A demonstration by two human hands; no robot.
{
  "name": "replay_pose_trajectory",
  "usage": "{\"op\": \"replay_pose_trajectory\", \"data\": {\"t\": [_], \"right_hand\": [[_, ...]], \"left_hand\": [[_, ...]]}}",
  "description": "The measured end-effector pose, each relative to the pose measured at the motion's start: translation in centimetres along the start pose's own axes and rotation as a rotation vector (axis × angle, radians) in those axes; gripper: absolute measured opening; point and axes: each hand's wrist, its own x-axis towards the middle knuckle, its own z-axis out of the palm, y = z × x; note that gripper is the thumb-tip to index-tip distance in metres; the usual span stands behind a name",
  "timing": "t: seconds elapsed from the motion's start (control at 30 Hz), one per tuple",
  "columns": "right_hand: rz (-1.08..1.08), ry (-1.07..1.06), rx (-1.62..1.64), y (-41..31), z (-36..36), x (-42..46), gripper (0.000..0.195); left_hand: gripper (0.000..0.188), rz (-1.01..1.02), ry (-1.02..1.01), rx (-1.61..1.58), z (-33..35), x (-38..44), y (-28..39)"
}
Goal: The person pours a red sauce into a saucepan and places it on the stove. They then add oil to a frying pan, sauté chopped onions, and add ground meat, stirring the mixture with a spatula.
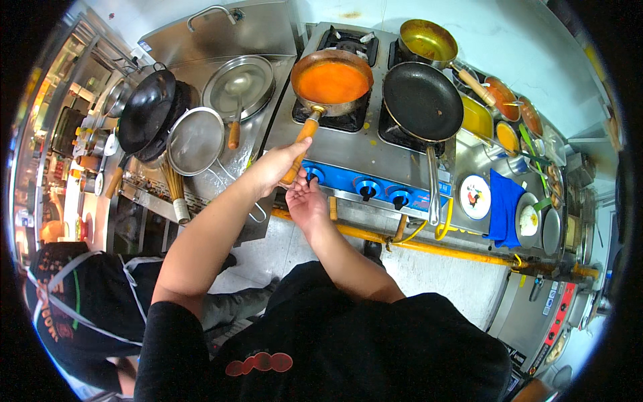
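My left hand (274,166) is wrapped around the wooden handle (305,135) of a metal saucepan. Orange sauce (334,83) covers the bottom of this pan (364,93), which sits on the front left burner of a gas stove (346,148). Just below the handle's end, my right hand (307,203) has thumb and fingers at the leftmost burner knob (315,175) on the blue control panel. The fingers partly hide that knob. To the right, a black frying pan (422,100) rests over the neighbouring burner, its metal handle pointing towards me.
A brass-coloured pan (427,42) stands behind the frying pan. Leftward are black woks (148,113), a mesh strainer (197,140) and a bamboo brush (176,188). Plates (474,196), a blue cloth (504,208) and sauce containers (477,118) lie right. A co-worker (85,301) is at lower left.
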Motion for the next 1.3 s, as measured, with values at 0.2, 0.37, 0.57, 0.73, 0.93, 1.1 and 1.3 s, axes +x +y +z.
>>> {"op": "replay_pose_trajectory", "data": {"t": [0.2, 0.37, 0.57, 0.73, 0.93, 1.1, 1.3], "right_hand": [[-0.177, 0.163, 0.044, 1.2, 1.6, -0.1, 0.03], [-0.334, 0.227, -0.027, 2.3, -1.7, 2.8, 0.026], [-0.762, 0.481, -0.618, 4.0, -2.9, 4.7, 0.019], [-0.898, 0.476, -0.721, 4.0, -2.5, 4.1, 0.017], [-0.332, 0.331, 0.028, 3.0, -1.0, 3.3, 0.028], [-0.114, 0.022, 0.327, 2.1, -2.0, 2.6, 0.039], [0.052, 0.013, 0.108, -0.2, -3.2, 0.6, 0.042]], "left_hand": [[0.058, 0.1, 0.026, -0.075, -0.4, -1.3, -1.1], [0.066, 0.137, 0.058, -0.075, -0.9, -1.7, -2.5], [0.067, 0.166, 0.143, 0.046, -0.4, -1.6, -2.5], [0.06, 0.282, 0.256, 0.099, -0.5, -1.8, -4.0], [0.052, 0.443, 0.395, 0.128, 0.5, -2.5, -4.4], [0.052, 0.424, 0.322, 0.043, -1.2, 0.4, -5.4], [0.029, -0.085, -0.215, -0.174, 0.3, 1.3, 1.0]]}}
